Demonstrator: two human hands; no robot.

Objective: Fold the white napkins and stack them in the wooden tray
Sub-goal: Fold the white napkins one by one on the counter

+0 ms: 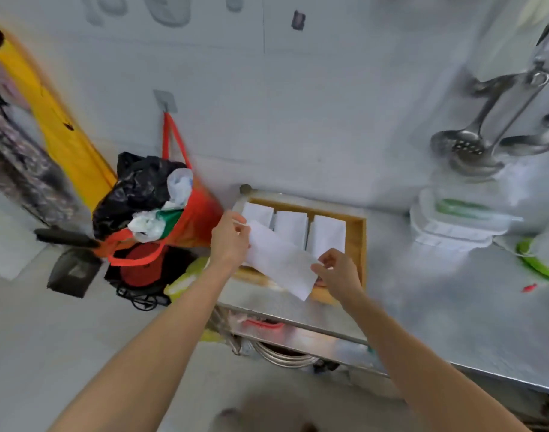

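Forearms: bare, both reaching over steel counter (423,307).
Napkin (279,260): white, long thin strip, stretched slantwise above wooden tray (357,241).
Left hand (229,238): pinches far end.
Right hand (340,271): pinches near end.
Tray: rectangular, three folded white stacks (292,227) side by side.

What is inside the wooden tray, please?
Three stacks of folded white napkins stand side by side in the wooden tray. The held napkin and both hands hide its front part.
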